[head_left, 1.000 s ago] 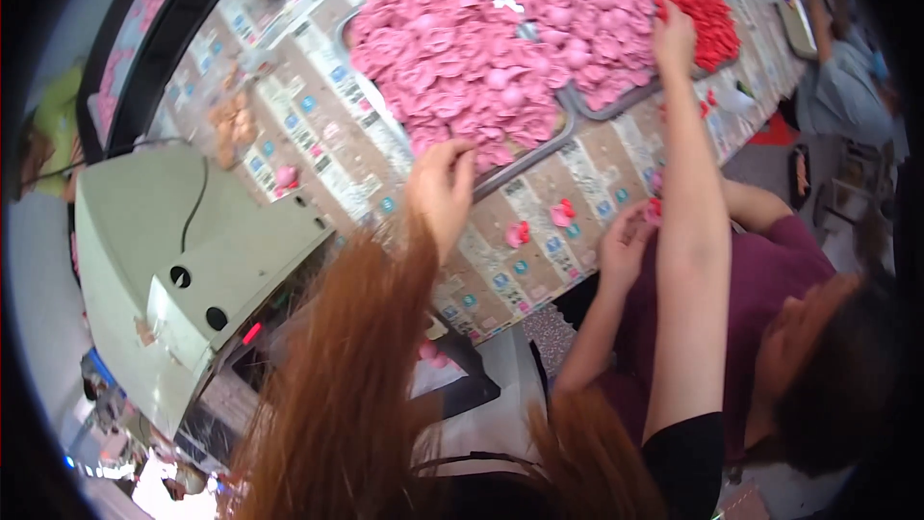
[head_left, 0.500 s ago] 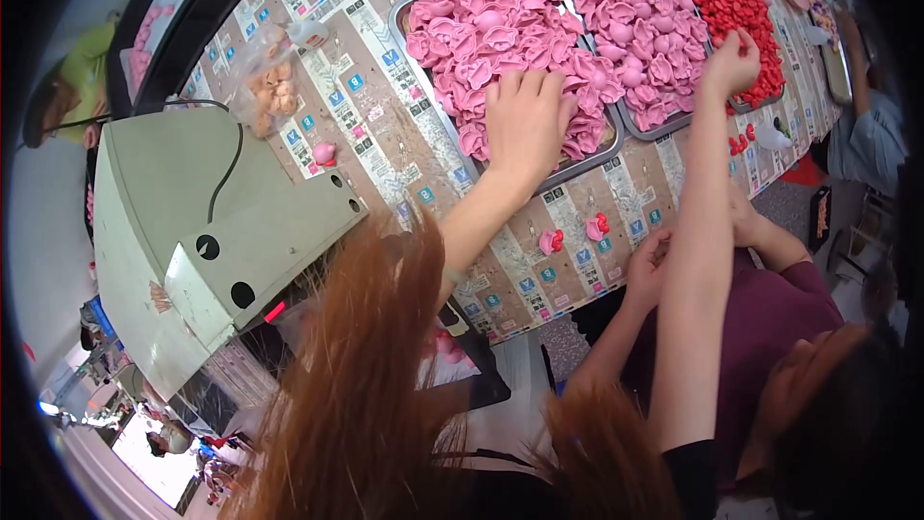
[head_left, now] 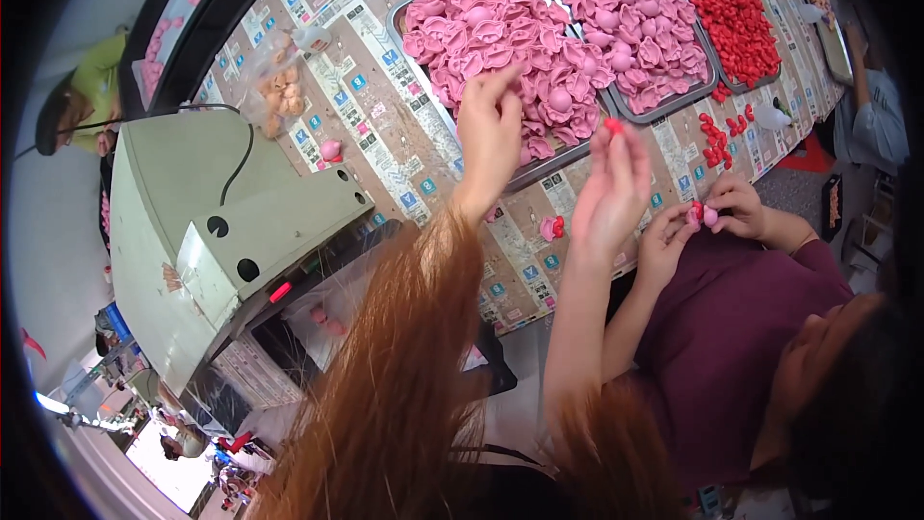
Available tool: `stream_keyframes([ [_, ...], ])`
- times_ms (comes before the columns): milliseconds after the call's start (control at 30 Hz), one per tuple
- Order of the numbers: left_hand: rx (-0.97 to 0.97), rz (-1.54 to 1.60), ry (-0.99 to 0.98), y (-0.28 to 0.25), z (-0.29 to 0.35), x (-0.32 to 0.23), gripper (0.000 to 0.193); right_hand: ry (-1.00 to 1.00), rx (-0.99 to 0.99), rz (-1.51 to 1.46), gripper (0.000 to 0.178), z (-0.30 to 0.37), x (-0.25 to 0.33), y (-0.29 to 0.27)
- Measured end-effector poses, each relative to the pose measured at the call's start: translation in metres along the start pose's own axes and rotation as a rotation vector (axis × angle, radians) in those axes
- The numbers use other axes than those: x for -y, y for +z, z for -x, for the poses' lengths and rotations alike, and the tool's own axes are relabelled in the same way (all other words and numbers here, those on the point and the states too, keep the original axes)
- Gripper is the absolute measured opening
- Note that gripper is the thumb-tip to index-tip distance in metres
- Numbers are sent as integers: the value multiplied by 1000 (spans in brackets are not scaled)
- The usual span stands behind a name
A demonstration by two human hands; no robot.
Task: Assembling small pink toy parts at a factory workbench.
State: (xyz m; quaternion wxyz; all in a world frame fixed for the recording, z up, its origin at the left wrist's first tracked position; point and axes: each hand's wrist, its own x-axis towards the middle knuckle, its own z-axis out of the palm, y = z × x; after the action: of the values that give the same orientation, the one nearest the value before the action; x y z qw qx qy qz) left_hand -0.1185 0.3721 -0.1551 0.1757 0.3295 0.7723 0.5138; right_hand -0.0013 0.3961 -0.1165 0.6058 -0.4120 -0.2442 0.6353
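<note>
My left hand (head_left: 489, 140) hovers over the near left edge of a tray (head_left: 513, 176) heaped with pink moulded shell-like pieces (head_left: 500, 34). Its fingers are bent inward, and whatever they may hold is hidden. Off the tray's near corner, my right hand (head_left: 616, 183) is raised, pinching a small red piece (head_left: 613, 124) at its fingertips. A pink piece with a red part (head_left: 551, 227) lies on the table between my forearms. Another pink piece (head_left: 492, 214) shows partly beside my left wrist.
A co-worker's hands (head_left: 707, 221) on the right hold a pink and red piece. Beyond stand a second pink-filled tray (head_left: 664, 114) and a tray of red pieces (head_left: 717, 10). Loose red pieces (head_left: 714, 140) lie near them. A pale green machine (head_left: 231, 221) stands at left.
My right hand has come back from the red tray toward me, now with a red piece. My left hand has drawn back leftward from the pink pile. Loose red pieces now lie on the table.
</note>
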Motion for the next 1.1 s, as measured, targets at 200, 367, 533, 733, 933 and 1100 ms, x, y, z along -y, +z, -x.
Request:
stream_keyframes([
  [200,353,849,-738,-21,56,-36,15,397,0,-197,20,50,9,-49],
  [367,334,745,-741,-27,90,-48,17,340,30,-122,21,69,16,-59],
  [533,340,605,-570,-22,111,-50,20,237,16,15,23,84,21,-61],
  [733,399,479,-450,-8,137,-57,21,117,25,148,26,87,27,-73],
  [933,465,519,-546,-18,136,-59,25,193,5,221,24,87,27,-83],
  [1100,493,579,-636,-17,135,-56,28,323,56,66,26,81,32,-90],
])
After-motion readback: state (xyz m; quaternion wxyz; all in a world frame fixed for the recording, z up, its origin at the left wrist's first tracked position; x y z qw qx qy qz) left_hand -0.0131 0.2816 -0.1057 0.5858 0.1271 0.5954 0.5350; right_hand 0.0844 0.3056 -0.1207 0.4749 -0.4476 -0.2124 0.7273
